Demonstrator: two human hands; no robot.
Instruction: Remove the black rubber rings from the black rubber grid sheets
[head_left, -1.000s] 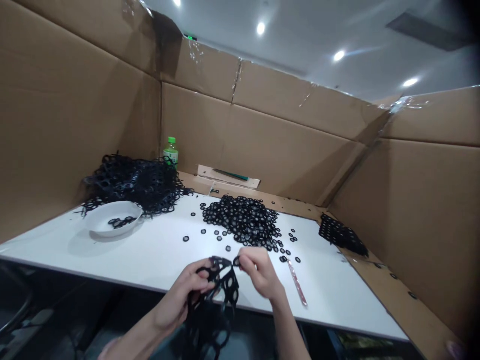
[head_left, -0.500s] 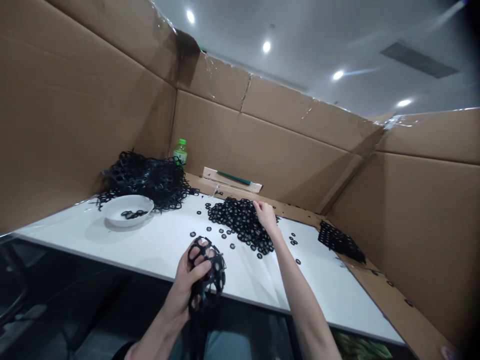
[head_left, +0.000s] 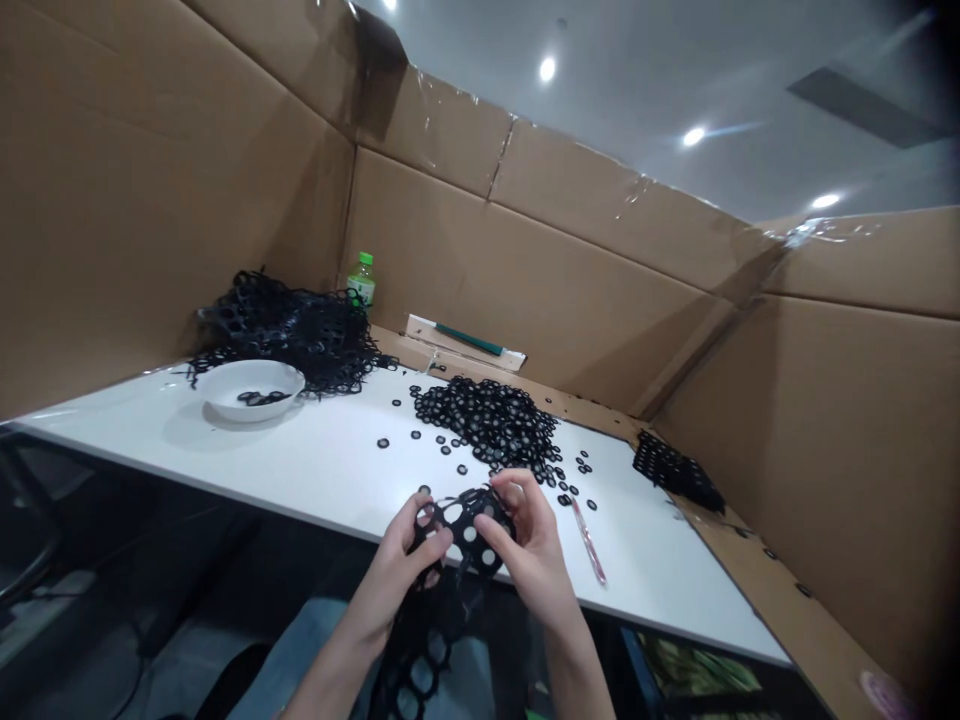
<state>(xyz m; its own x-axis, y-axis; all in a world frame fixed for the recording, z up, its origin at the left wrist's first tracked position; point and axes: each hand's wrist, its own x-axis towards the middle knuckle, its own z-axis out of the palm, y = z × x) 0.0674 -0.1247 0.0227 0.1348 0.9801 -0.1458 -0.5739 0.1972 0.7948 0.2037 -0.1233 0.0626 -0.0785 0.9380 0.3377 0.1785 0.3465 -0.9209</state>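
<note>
Both my hands hold a black rubbery sheet (head_left: 471, 530) full of round holes over the table's front edge. My left hand (head_left: 405, 555) pinches its left side between thumb and fingers. On the right side, my right hand (head_left: 529, 545) grips it with the thumb on the near face and fingers behind. A stretched tail of large holes (head_left: 420, 670) hangs down below the table edge towards my lap. Just beyond my hands lies a heap of small black rings (head_left: 491, 420), with several loose rings around it. A thin reddish, clear stick (head_left: 589, 543) rests beside my right hand.
A white bowl (head_left: 251, 405) with a few black rings stands left, before a tangled black mesh pile (head_left: 300, 330). Behind are a green-capped bottle (head_left: 361, 280) and a green stick (head_left: 469, 340). Black perforated sheets (head_left: 679, 472) lie right. Cardboard walls (head_left: 585, 260) enclose the white table (head_left: 337, 480).
My right hand has come back from the ring heap to the sheet, which both hands now grip. The sheet's solid, smaller-holed part now shows. The reddish stick is now visible on the table.
</note>
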